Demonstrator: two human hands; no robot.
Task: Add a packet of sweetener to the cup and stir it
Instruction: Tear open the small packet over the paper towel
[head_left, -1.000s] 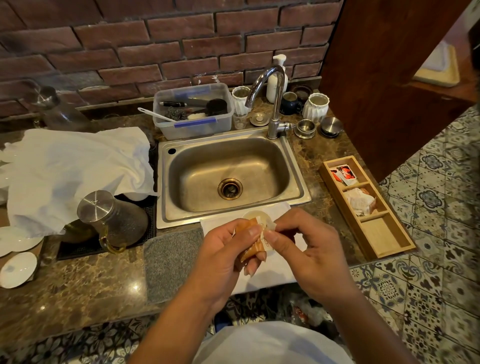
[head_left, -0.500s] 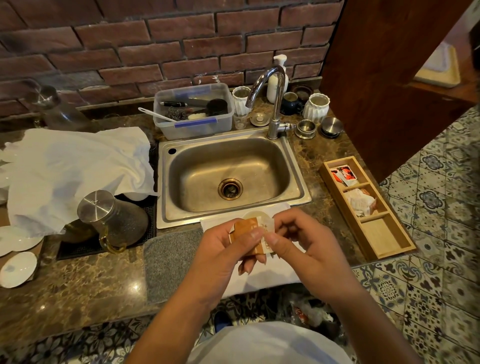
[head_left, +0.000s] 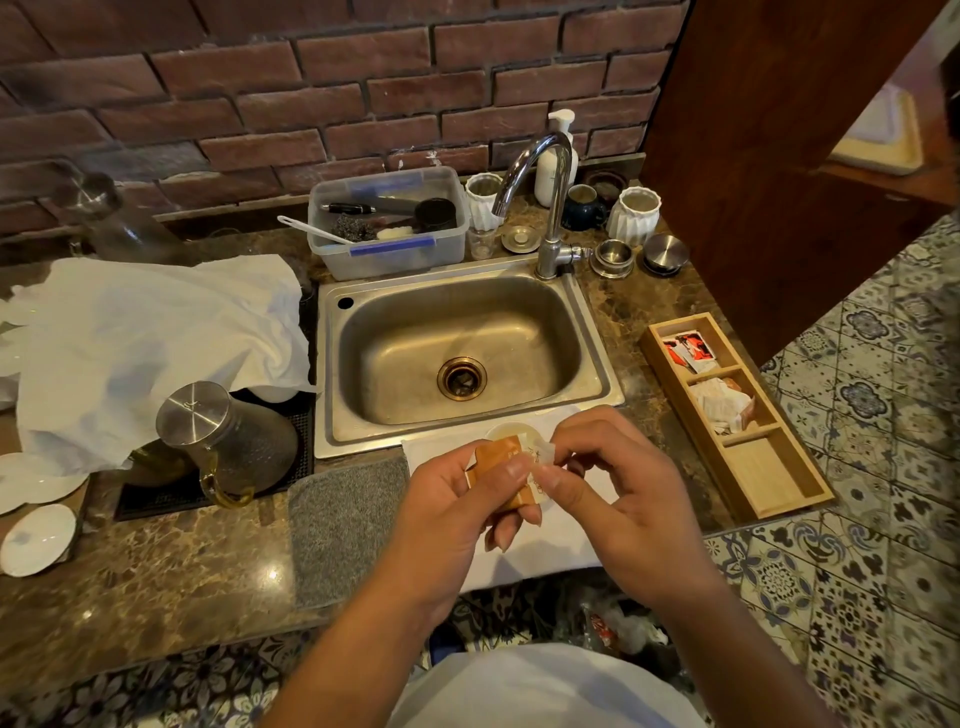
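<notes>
- Brown marble countertop (head_left: 156, 566) is filling the head view, with a stainless steel sink (head_left: 462, 358) set into it below a red brick wall.
- Both hands are meeting just in front of the sink, above a white napkin (head_left: 561, 551) lying on the counter edge.
- The left hand (head_left: 457, 509) is pinching an orange-and-white sweetener packet (head_left: 506, 467) between thumb and curled fingers, holding it roughly upright.
- The right hand (head_left: 618, 493) is pinching the packet's upper white corner between thumb and forefinger, with the other fingers curled; judging by this grip, the person is tearing it open.
- A pale cup (head_left: 514, 431) is sitting on the napkin directly behind the packet; only its rim is showing, and its contents are hard to make out.
- To the right, a wooden compartment tray (head_left: 769, 478) is holding more sachets in its two far sections; the nearest section is showing bare wood.
- To the left, a glass pitcher with a steel lid (head_left: 223, 441) is standing on a black mat, beside a crumpled white cloth (head_left: 145, 343) and a grey pad (head_left: 343, 519).
- No spoon or stirrer is visible near the cup; a white utensil is lying in a plastic tub (head_left: 387, 223) behind the sink.
- Risks, as a judgement: a sharp tear could split the packet wide and scatter granules over the napkin or floor, since the hands are sitting nearer the counter edge than the cup; a torn scrap could also drop into the cup.
</notes>
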